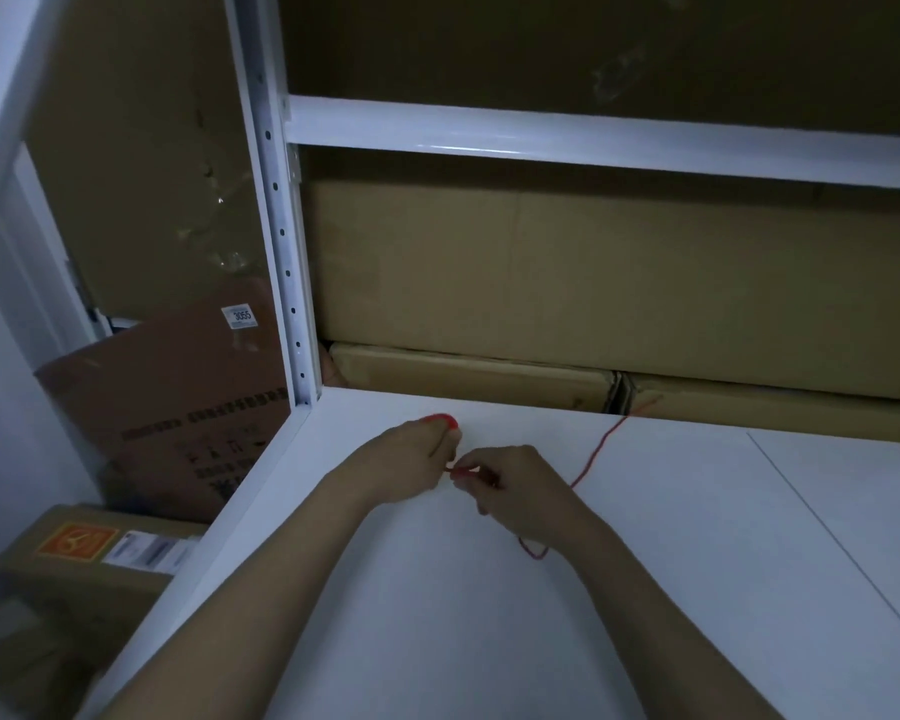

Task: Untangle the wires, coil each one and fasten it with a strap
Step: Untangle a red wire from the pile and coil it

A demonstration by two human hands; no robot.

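A thin red wire (599, 445) runs across the white shelf board (697, 537) from the cardboard boxes at the back toward my hands. My left hand (406, 462) and my right hand (515, 488) meet near the middle of the board, and both pinch the wire's end between fingertips. A small red loop of the wire (533, 550) shows beneath my right wrist. The part of the wire inside my right hand is hidden. No strap is visible.
Flat cardboard boxes (489, 379) lie at the back edge of the board under a larger box (593, 283). A white perforated rack post (287, 262) stands at the left. More cartons (167, 407) sit on the floor to the left.
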